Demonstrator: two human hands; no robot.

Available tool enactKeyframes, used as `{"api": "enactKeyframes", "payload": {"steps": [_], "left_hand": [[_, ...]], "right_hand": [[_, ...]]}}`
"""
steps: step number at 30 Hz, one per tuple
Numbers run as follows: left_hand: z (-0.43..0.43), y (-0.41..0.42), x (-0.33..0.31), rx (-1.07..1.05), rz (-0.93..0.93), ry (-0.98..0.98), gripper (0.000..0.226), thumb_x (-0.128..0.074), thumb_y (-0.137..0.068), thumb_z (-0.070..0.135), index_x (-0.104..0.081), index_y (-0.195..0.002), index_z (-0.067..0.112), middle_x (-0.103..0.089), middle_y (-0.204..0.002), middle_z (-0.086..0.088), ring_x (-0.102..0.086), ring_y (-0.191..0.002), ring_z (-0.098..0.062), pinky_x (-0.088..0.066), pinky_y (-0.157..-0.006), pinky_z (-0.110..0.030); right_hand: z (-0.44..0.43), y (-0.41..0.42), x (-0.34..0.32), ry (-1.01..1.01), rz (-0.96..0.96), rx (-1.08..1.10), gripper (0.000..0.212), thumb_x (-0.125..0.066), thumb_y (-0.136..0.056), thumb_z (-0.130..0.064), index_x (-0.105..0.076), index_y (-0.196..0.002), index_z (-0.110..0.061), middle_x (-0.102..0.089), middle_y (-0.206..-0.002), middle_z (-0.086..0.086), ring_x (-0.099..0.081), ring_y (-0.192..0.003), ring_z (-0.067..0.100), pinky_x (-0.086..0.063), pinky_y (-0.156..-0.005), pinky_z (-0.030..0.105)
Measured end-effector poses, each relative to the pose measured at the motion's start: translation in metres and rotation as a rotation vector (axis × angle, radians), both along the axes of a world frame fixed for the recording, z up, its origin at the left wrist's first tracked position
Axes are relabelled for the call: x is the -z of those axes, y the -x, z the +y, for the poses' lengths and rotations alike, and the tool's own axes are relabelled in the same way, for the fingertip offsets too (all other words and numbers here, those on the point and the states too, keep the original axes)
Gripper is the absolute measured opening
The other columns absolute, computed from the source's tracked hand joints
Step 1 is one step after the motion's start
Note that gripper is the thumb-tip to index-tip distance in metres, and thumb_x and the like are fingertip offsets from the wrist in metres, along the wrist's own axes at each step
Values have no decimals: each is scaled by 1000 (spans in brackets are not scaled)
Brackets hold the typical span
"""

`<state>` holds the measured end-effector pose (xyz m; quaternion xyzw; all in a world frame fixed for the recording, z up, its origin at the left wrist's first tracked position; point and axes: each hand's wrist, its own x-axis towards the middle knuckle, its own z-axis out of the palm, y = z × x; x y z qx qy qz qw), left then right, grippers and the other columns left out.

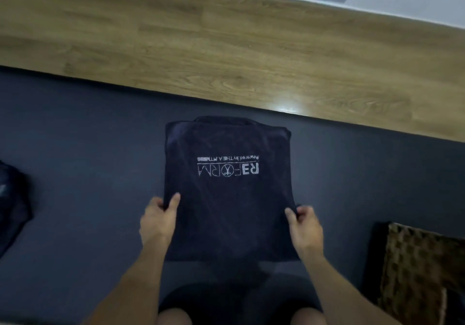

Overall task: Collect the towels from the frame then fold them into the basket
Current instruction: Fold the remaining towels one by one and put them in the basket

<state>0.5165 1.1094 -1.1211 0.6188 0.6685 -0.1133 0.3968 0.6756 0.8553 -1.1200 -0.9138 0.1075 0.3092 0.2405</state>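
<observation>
A dark navy towel with white lettering lies partly folded on the dark mat in front of me. My left hand pinches its left edge, thumb on top. My right hand grips its right edge with curled fingers. The towel's near part is lifted off the mat between my hands. A woven brown basket stands at the lower right, cut off by the frame's edge.
More dark cloth lies in a heap at the left edge of the mat. Wooden floor runs beyond the mat's far edge, with a white wall base at the top right. My knees show at the bottom.
</observation>
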Motion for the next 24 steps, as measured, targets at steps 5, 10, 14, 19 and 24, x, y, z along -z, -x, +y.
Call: {"api": "enactKeyframes", "payload": {"steps": [5,10,14,19,24], "left_hand": [[-30,43,-8,-10,71,219,52,-63,-93,36,-53,-136,9,-58,-133,-14,-54,-119,-34,-45,-100,-40],[-31,48,-13,-81,-31,178,28,-59,-94,32,-61,-113,12,-62,-113,-13,-58,-101,-31,-52,-88,-41],[-31,45,-26,-143,-227,62,18,-69,-88,24,-61,-90,8,-65,-94,-11,-63,-90,-30,-59,-72,-44],[-33,48,-60,-281,-501,-16,22,-73,-84,6,-63,-104,7,-68,-103,-9,-61,-75,-22,-47,-43,-23],[-48,78,-90,-299,-685,-40,31,-68,-86,-4,-63,-112,13,-63,-113,-3,-60,-82,-18,-46,-57,-25]], "right_hand": [[-16,33,-2,173,228,-144,45,-61,-92,-42,-59,-121,-7,-53,-125,13,-56,-112,31,-46,-98,39],[-17,49,-20,-53,43,55,19,-64,-92,-28,-60,-101,-11,-65,-95,3,-63,-94,25,-50,-82,35],[-15,55,-48,-404,-47,223,30,-68,-90,-18,-55,-116,-27,-67,-97,-8,-69,-86,16,-60,-71,40],[-20,57,-88,-632,-150,227,23,-65,-92,-16,-66,-113,-25,-68,-101,0,-63,-71,10,-44,-41,18],[-54,67,-106,-659,109,262,8,-64,-93,-12,-71,-96,-10,-66,-79,1,-52,-54,10,-44,-46,20]]}}
